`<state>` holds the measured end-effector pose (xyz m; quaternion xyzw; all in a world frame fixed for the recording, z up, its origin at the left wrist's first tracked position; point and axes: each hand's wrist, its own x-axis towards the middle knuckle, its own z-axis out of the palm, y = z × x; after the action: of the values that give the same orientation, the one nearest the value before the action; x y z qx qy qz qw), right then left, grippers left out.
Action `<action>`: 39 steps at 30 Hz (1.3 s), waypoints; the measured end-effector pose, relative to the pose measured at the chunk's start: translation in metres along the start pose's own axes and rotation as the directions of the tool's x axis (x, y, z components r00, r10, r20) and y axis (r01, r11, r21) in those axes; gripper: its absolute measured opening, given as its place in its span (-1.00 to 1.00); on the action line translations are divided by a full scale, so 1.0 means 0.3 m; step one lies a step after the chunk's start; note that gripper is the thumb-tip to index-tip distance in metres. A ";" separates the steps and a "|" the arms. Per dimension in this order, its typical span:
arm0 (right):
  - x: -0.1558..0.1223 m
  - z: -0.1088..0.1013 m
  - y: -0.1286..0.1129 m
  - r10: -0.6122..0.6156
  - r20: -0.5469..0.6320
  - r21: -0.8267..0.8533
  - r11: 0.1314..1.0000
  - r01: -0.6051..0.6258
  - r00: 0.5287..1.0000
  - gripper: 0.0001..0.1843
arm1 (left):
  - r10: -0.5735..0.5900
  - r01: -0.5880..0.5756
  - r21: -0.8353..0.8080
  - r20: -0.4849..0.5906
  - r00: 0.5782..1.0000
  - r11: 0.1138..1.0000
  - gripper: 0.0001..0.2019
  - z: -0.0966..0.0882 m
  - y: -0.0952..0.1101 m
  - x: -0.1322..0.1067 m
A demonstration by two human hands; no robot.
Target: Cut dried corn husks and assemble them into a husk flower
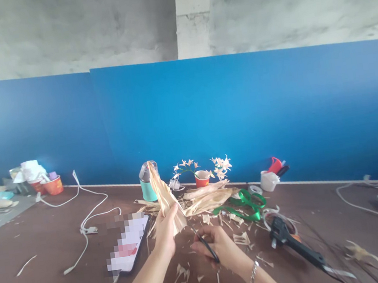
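My left hand (166, 232) is closed around a pale, dry corn husk (163, 191), held upright over the table. In my right hand (220, 246) is a slim black tool that looks like a pair of scissors (207, 247). Its tip points up and left at the lower edge of the husk; whether the two touch I cannot tell. Fingers partly hide the tool. Cut husk scraps (242, 239) lie around my hands, and more whole husks (210, 199) are piled just beyond them.
A phone (129, 246) on a cable lies left of my hands. To the right are a black glue gun (292, 241) and green ribbon (251, 205). Behind stand a teal container (148, 191), a red cup (202, 179) with husk flowers and a white cup (269, 180), before a blue partition (241, 116).
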<state>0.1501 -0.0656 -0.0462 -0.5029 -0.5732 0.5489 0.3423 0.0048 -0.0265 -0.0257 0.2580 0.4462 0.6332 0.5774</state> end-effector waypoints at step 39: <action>-0.016 -0.052 -0.006 0.019 0.068 -0.091 0.996 -0.012 0.998 -0.66 | 0.032 -0.033 0.019 0.014 0.999 0.999 -0.66 -0.010 0.009 0.019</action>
<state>0.1658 -0.0654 -0.0411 -0.5032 -0.6049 0.5420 0.2951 -0.0001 -0.0217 -0.0258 0.2751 0.4441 0.6364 0.5676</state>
